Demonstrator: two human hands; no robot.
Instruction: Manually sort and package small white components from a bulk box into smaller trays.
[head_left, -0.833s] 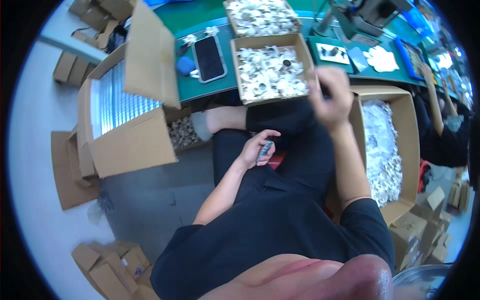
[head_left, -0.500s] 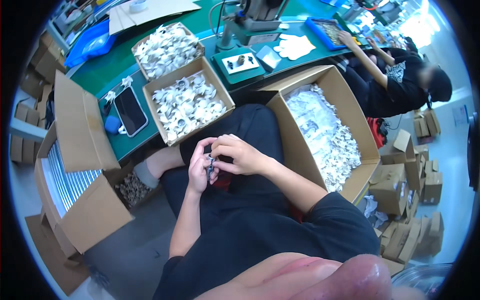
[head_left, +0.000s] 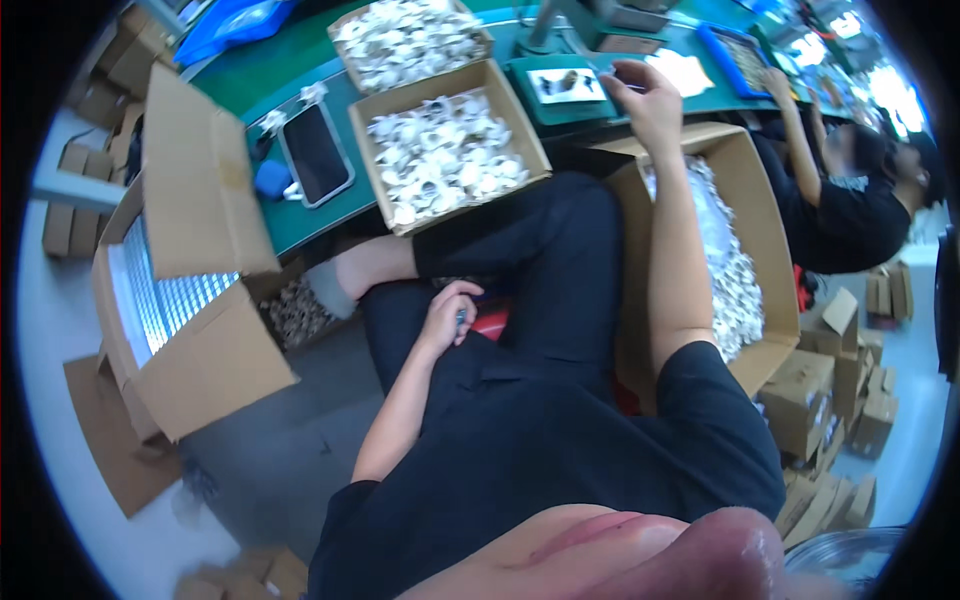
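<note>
My left hand (head_left: pixel 448 318) rests low over my lap, its fingers curled around a small dark metallic piece (head_left: pixel 461 316), mostly hidden by them. My right hand (head_left: pixel 652 105) is stretched out to the bench, beside the right end of a green block with a white plate (head_left: pixel 550 88). Small dark and brass-coloured parts stand on that plate. Thumb and forefinger of the right hand come together around something small and dark, too blurred to name. Left of the block, an open cardboard box (head_left: pixel 540 165) holds many white plastic pieces (head_left: pixel 440 150).
Behind it is another box of white pieces (head_left: pixel 410 45). A phone (head_left: pixel 318 155) lies on the green bench (head_left: pixel 285 228). To my right stands a deep carton (head_left: pixel 630 270); to my left, an open carton (head_left: pixel 205 185). A co-worker (head_left: pixel 850 215) sits at the far right.
My hands have parted. The right one has moved up and away to the green block, while the left has lowered with the metallic piece. The view has shifted, too.
</note>
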